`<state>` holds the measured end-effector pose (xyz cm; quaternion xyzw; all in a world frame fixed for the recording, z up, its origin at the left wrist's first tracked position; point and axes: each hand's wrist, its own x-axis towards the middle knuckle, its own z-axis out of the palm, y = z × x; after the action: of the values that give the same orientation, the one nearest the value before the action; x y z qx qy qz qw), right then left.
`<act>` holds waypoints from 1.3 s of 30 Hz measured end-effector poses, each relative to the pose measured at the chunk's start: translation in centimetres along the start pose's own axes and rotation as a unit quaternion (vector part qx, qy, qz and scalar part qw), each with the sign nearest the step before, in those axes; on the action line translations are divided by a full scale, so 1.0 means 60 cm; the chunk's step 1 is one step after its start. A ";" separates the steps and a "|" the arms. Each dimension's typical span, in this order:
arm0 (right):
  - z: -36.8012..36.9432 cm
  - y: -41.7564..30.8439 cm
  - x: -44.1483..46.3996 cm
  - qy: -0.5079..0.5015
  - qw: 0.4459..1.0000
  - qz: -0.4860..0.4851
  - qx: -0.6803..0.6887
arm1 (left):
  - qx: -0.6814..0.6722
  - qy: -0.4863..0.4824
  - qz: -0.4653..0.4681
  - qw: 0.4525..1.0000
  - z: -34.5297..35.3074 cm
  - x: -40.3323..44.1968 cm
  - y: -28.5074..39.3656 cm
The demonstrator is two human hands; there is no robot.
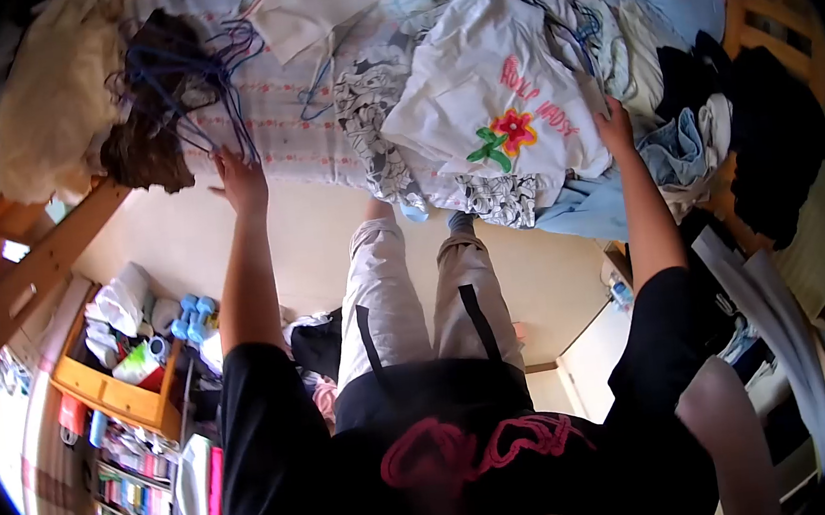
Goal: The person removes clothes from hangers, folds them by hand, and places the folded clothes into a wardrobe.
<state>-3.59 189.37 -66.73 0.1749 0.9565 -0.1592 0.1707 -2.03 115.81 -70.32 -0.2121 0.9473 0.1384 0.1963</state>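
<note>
A white T-shirt (pixel 474 80) with red lettering and a red-and-green flower print lies spread on the bed, over other clothes. My right hand (pixel 613 126) is at its right edge, fingers closed on the fabric. Left of the shirt, a tangle of blue wire hangers (pixel 187 75) rests on the bed, partly over a dark brown garment (pixel 145 150). My left hand (pixel 242 183) is at the near end of the hangers. Its fingers are bent around a hanger, with one finger sticking out to the side.
The bed (pixel 287 120) has a patterned sheet. A black-and-white patterned cloth (pixel 372 111) lies beside the shirt. Dark clothes (pixel 772 139) and jeans (pixel 673 150) are heaped at right. A wooden bed rail (pixel 41 266) runs at left. A wooden drawer (pixel 120 389) and shelves stand lower left.
</note>
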 end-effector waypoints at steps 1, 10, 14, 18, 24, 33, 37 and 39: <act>0.020 0.014 0.002 -0.012 0.999 0.028 0.041 | 0.025 0.044 -0.017 0.999 -0.005 -0.018 0.022; 0.079 0.020 0.028 -0.065 0.982 0.160 0.077 | -0.099 -0.040 0.110 0.988 0.035 -0.156 0.039; 0.023 -0.076 -0.015 -0.072 0.983 0.144 -0.083 | -0.127 -0.106 0.105 0.981 0.040 -0.221 0.053; 0.007 -0.112 -0.071 0.092 0.992 0.084 0.017 | -0.167 -0.158 0.092 0.969 0.054 -0.269 0.053; -0.110 -0.291 -0.229 0.334 0.913 -0.232 -0.038 | -0.217 -0.134 0.122 0.959 -0.024 -0.297 0.106; -0.240 -0.445 -0.525 0.149 0.874 -0.455 0.085 | -0.221 0.180 0.502 0.817 -0.338 -0.378 0.199; -0.291 -0.460 -0.632 0.171 0.900 -0.394 0.079 | -0.224 0.106 0.632 0.735 -0.401 -0.456 0.139; -0.302 -0.481 -0.701 0.185 0.923 -0.314 0.122 | -0.229 0.129 0.633 0.728 -0.430 -0.531 0.120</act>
<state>17.29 158.53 -27.45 -0.0885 0.9500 -0.2853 -0.0911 13.15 124.27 -32.47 0.3822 0.8176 0.4148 -0.1153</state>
